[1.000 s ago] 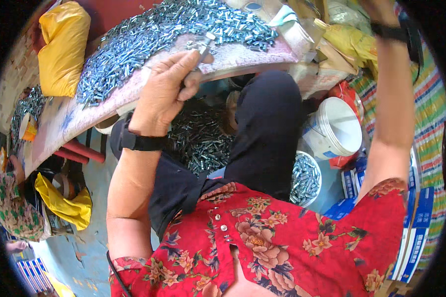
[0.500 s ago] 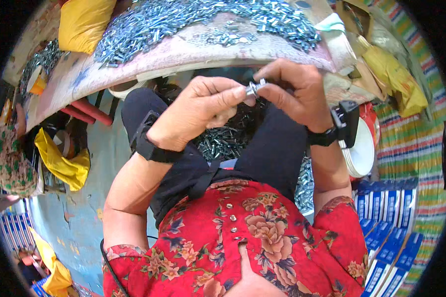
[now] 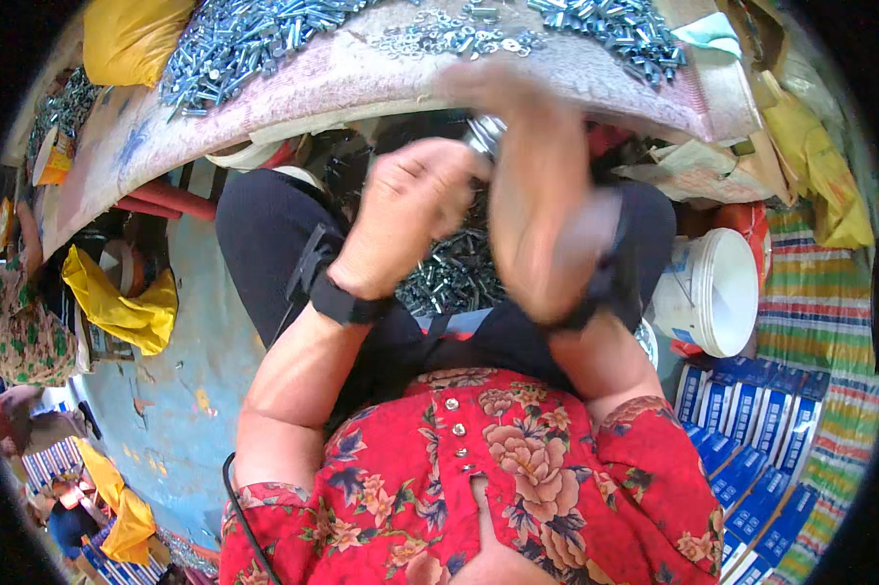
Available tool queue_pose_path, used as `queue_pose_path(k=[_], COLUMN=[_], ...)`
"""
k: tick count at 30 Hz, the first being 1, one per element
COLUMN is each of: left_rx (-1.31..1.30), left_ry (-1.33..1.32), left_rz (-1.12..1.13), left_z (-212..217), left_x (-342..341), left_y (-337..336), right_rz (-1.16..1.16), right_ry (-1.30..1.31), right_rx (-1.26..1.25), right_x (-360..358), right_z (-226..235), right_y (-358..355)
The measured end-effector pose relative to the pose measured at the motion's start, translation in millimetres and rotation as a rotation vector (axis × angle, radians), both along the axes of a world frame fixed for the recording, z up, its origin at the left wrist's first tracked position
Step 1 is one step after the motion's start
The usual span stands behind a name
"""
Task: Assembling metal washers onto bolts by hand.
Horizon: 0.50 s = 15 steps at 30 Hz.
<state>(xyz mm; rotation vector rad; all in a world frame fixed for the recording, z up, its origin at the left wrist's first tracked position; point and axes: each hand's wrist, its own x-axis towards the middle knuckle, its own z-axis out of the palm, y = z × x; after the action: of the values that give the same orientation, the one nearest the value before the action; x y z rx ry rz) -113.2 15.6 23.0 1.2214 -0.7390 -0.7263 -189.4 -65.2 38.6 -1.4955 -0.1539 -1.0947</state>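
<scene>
My left hand (image 3: 408, 214) is closed in front of the table, its fingers a little blurred. At its fingertips a shiny metal bolt (image 3: 484, 135) sticks out. My right hand (image 3: 532, 156) is smeared by motion, stretched toward the table's near edge just past the bolt; whether its fingers hold anything does not show. On the table beyond lie scattered washers and small metal parts (image 3: 444, 39). Under my hands, between my knees, a heap of dark metal bolts (image 3: 454, 273) is partly hidden by my wrists.
Piles of metal sleeves (image 3: 254, 54) and bolts (image 3: 610, 34) cover parts of the table (image 3: 293, 102). A white bucket (image 3: 722, 292) stands at my right, near blue-and-white boxes (image 3: 751, 419). Yellow sacks (image 3: 132, 39) lie about. Another person's patterned sleeve (image 3: 25, 317) is at far left.
My right hand has let go of the bolt and moved up toward the table edge. The bolt stays in my left hand. The whole view has shifted a little.
</scene>
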Motion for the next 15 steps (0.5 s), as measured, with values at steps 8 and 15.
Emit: queue_pose_path(k=[8,15], left_rx=[-0.083,0.140], left_ry=[0.570,0.526], left_rz=[-0.135,-0.319], left_z=[4.3,-7.4], left_x=[26.2,29.0], left_y=[3.8,9.5], right_rz=[-0.020,0.276], right_ry=[0.436,0.776], right_rx=[-0.146,-0.286], right_x=[-1.1,3.9], right_z=[25.6,16.3], right_y=[-45.7,-67.8])
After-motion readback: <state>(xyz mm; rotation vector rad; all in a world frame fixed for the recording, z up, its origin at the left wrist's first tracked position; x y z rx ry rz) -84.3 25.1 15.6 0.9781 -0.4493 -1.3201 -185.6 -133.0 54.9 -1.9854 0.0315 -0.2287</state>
